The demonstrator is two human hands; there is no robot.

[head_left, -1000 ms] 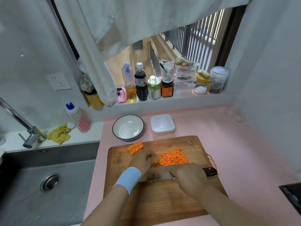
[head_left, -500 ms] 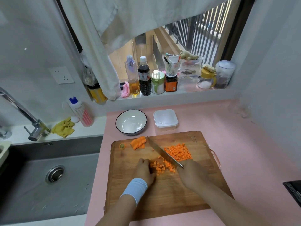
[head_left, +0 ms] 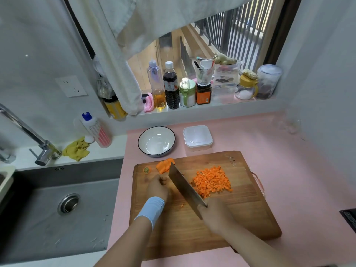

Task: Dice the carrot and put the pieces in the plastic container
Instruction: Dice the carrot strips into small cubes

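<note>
Right hand clamped on steel cleaver, blade angled over wooden cutting board. Left hand curled left of blade, grip unclear. Orange diced carrot pile right of blade; white square plastic container beyond board.

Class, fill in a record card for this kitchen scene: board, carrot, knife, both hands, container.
Cutting board: on the pink counter, right of the sink.
Diced carrot: heaped on the board, right of centre.
Uncut carrot piece: board's far left corner.
Cleaver: blade slanted, just left of the dice.
Right grip: holds the cleaver's handle.
Left grip: fingers curled, left of the blade; contents hidden.
Plastic container: behind the board, beside the bowl.
</note>
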